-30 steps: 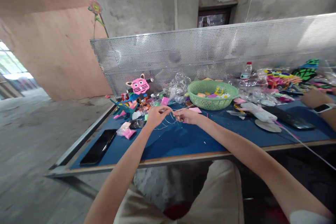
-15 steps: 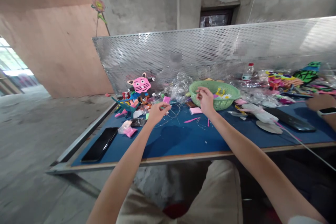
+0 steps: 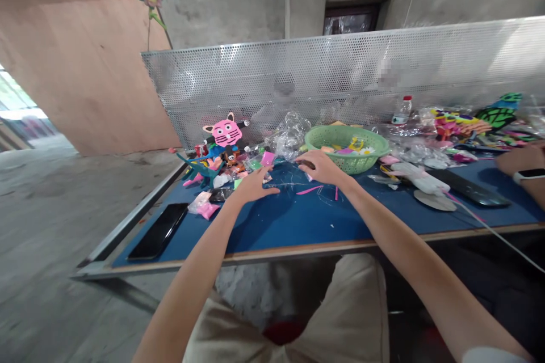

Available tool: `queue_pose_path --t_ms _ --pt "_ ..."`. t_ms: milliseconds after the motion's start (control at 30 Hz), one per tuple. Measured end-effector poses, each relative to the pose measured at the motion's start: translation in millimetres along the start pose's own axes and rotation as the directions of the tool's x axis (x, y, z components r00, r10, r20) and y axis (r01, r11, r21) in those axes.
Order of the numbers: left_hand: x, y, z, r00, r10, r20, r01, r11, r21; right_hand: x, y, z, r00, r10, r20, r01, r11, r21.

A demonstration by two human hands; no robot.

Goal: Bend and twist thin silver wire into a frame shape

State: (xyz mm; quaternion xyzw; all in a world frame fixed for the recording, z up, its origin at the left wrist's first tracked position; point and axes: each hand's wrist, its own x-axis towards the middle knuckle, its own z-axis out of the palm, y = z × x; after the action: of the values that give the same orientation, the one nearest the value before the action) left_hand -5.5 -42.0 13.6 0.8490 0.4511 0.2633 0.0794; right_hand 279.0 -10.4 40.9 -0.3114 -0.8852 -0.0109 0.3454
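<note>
My left hand [image 3: 252, 186] is low over the blue table, thumb and fingers apart, with nothing visible in it. Facing it, my right hand [image 3: 322, 168] reaches in beside the green basket [image 3: 361, 165], its fingers parted and slightly bent. Thin, pale wires [image 3: 292, 184] lie on the tabletop between the two hands; whether a fingertip touches them I cannot tell. Just in front of my right hand lies a narrow pink strip [image 3: 309, 190]. Behind my left fingers sits a small pink packet [image 3: 267, 159]. The basket holds a white flower and yellow pieces.
At the left lie a black phone [image 3: 158, 231] and a pink bag [image 3: 207, 210], near a pink cat figure [image 3: 226, 133]. A white cabled device [image 3: 419, 178] and another dark phone [image 3: 470, 188] lie right. Another person's hand [image 3: 517, 159] is at the far right. A perforated metal screen [image 3: 340, 76] stands behind.
My right hand has come down and left from in front of the basket, and its fingers have loosened. My left hand has opened from a pinch and lowered slightly. The view has shifted a little.
</note>
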Motion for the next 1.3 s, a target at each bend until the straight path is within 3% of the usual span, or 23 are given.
queue_pose_path --t_ms 100,200,300,500,667,833,967,1133,1300 --pt "2 -5 1.4 0.992 -0.004 0.130 0.007 1.000 -0.025 -2 4 2 0.991 -0.013 0.135 0.004 0.998 0.069" --pt "4 -4 1.5 0.985 0.063 0.163 -0.055 0.997 -0.054 -4 4 0 0.979 -0.016 0.205 -0.011 0.991 0.130" --pt "5 2 -2.2 0.992 0.077 0.101 -0.073 0.997 -0.036 -5 1 -1 0.977 -0.024 0.210 -0.001 0.993 0.116" --pt "4 17 -8.9 0.993 -0.025 -0.113 0.037 0.993 0.111 1 -11 14 0.976 -0.144 0.161 0.148 0.989 -0.015" --pt "3 20 -8.0 0.990 -0.003 -0.144 0.024 0.990 0.142 3 -17 33 0.974 -0.162 0.158 0.166 0.986 -0.014" --pt "-1 31 -16.8 0.945 0.204 -0.255 -0.126 0.948 0.292 5 -22 30 1.000 0.005 -0.011 -0.004 0.994 0.106" --pt "-4 43 -19.1 0.941 0.329 -0.074 -0.280 0.884 0.375 7 -25 23 0.982 0.190 -0.023 -0.176 0.945 0.277" --pt "0 42 -5.0 0.949 0.313 -0.027 -0.279 0.878 0.390 8 -31 23 0.965 0.247 0.094 -0.264 0.893 0.364" --pt "0 34 -2.9 0.983 0.170 -0.070 -0.148 0.956 0.253 5 -28 9 0.962 0.124 0.244 -0.222 0.876 0.428"
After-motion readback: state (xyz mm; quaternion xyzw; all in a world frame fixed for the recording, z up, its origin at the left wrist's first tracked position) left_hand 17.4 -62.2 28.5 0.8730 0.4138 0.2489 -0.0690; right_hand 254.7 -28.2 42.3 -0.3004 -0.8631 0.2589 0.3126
